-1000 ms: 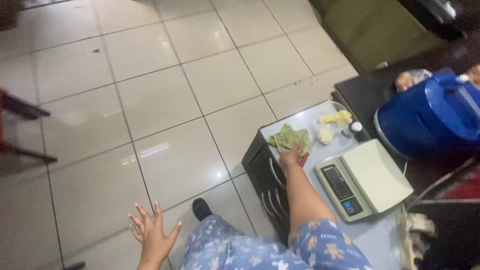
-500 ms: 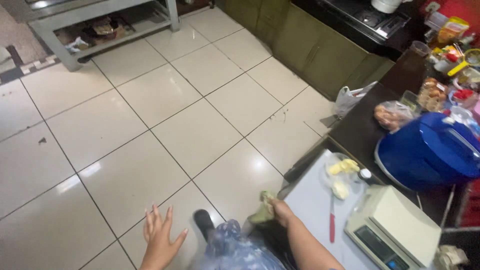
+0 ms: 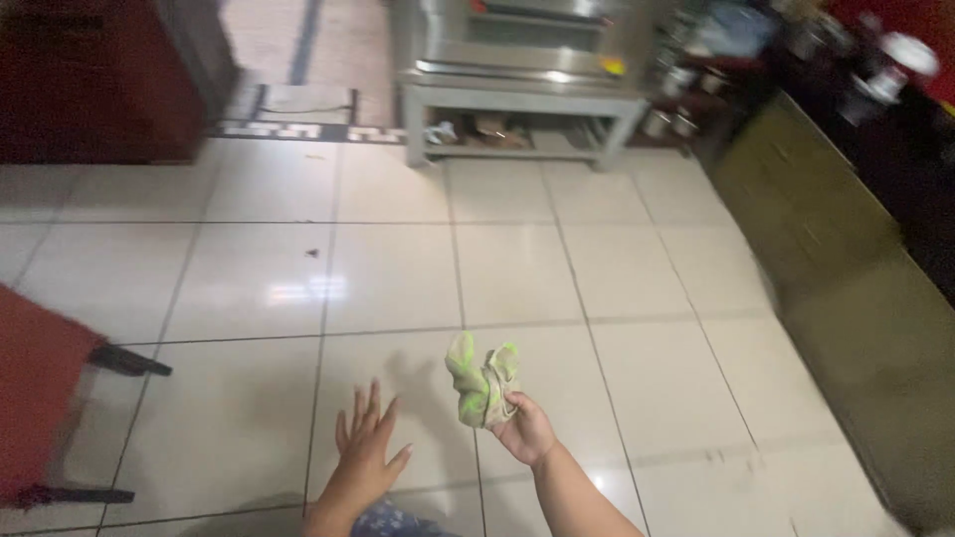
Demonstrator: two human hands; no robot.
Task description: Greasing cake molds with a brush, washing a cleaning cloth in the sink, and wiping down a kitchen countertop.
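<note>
My right hand (image 3: 524, 430) is raised in front of me, pinching a crumpled green and white cloth (image 3: 480, 379) that hangs above the white tiled floor (image 3: 398, 278). To its left, my left hand (image 3: 364, 452) is held out flat with its fingers spread and nothing in it. Both forearms come in from the bottom edge.
A steel oven on a metal stand (image 3: 522, 75) is at the far wall. A dark counter with olive-coloured cabinet fronts (image 3: 846, 259) runs along the right. A red seat on dark legs (image 3: 40, 388) sits at the left edge, and a dark red cabinet (image 3: 99, 80) is far left.
My right hand took the green cloth off the small table and now holds it up in the air. The view swung away from the table and scale toward the open floor and oven.
</note>
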